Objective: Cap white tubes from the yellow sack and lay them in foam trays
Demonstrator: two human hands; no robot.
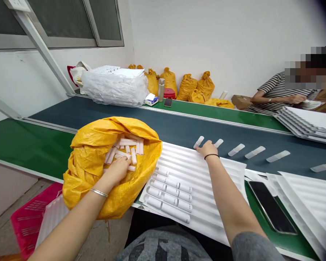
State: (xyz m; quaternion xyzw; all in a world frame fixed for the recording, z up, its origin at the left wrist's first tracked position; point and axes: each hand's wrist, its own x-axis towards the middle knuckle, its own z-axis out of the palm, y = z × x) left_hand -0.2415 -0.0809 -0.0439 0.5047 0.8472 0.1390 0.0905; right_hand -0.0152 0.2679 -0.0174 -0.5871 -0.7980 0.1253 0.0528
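Observation:
My left hand [120,169] reaches into an open yellow woven sack [83,163] with several short white tubes [128,142] inside. Its fingers are curled together against a white tube [131,168], their tips partly hidden. On the dark belt, my right hand [207,148] pinches the lower end of a small translucent white tube [199,141]. Just right of that hand is another such tube [218,143]. Below my hands lies a white ridged tray [179,156], holding several white cylinders with small dark print [168,197] at its left front.
More translucent tubes [254,152] stand in a row along the belt [179,125]. A phone [273,206] and stacked ridged trays [312,203] lie at right. Across the belt are a plastic-wrapped stack [115,87], a bottle [161,90] and a co-worker [277,90]. A pink basket [29,221] stands below left.

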